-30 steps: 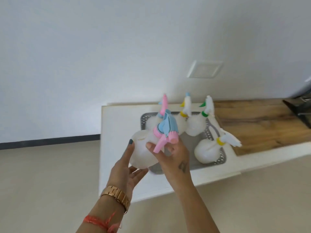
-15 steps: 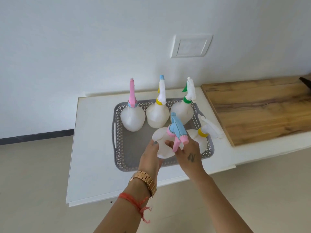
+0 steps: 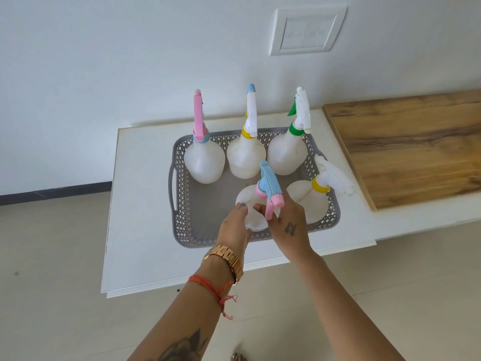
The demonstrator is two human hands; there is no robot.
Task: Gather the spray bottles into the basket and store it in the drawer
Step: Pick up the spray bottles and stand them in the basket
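I see a grey perforated plastic basket (image 3: 179, 162) with slot handles sitting on a white tabletop (image 3: 135, 204), close to the wall. Along its far side three translucent white round-bodied spray bottles stand upright in a row: one with a pink trigger head and blue collar (image 3: 204, 162), one with a white head, blue nozzle tip and yellow collar (image 3: 246, 157), and one with a white head, green trigger and green collar (image 3: 286, 155). At the near right corner a fourth bottle with a white head and yellow collar (image 3: 307, 201) leans toward the right rim.

My hands hold the fifth bottle, translucent white with a light-blue head, pink trigger and pink collar (image 3: 250, 201), inside the basket at the near middle, tilted toward me. My left hand (image 3: 234, 225) cups the side of its body, fingers curled against the plastic; my right hand (image 3: 289, 220) is wrapped around the neck just under the trigger. I cannot tell whether its base touches the basket floor.

A brown wooden board (image 3: 406, 149) lies on the counter to the right, well apart from the basket.
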